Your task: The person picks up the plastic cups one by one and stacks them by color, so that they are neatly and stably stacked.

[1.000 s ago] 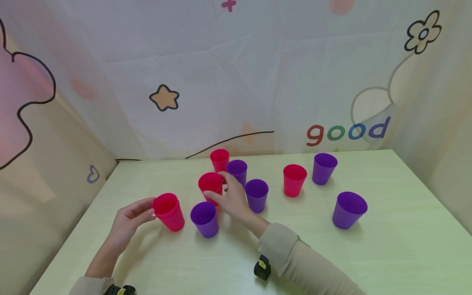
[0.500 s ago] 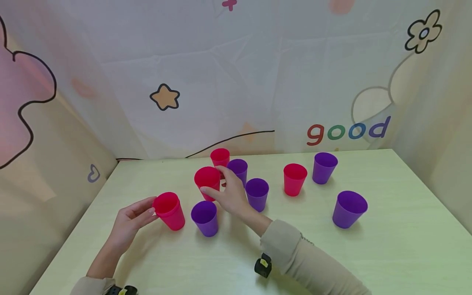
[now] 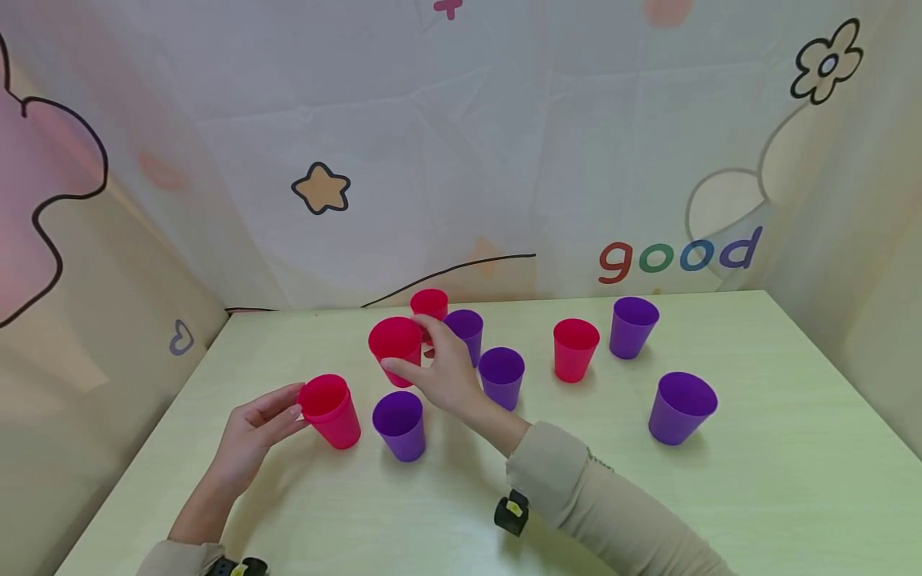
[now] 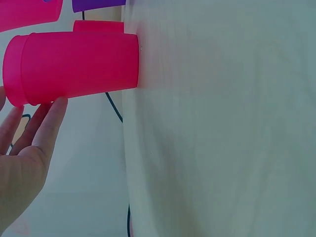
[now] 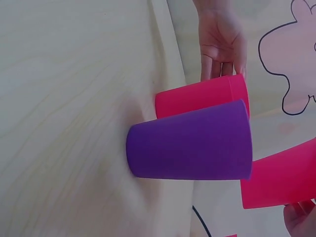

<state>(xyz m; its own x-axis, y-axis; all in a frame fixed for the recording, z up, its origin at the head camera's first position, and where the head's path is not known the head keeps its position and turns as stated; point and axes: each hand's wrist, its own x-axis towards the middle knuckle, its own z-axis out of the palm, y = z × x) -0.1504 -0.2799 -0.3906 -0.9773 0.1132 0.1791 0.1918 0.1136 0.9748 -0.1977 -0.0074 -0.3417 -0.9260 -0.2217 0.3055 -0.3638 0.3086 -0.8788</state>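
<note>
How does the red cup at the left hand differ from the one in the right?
The left-hand cup stands on the table; the right-hand cup is held clear. The left-hand cup shows a double rim, suggesting nesting; the right-hand cup a single rim. The left hand touches the left-hand cup; the right hand grips the right-hand cup. Both are red, mouths up.

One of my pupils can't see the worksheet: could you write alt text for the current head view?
A person's right hand holds a red cup above a pale table, while the left hand touches what look like two nested red cups. Five purple cups and two other red cups stand on the table.
</note>
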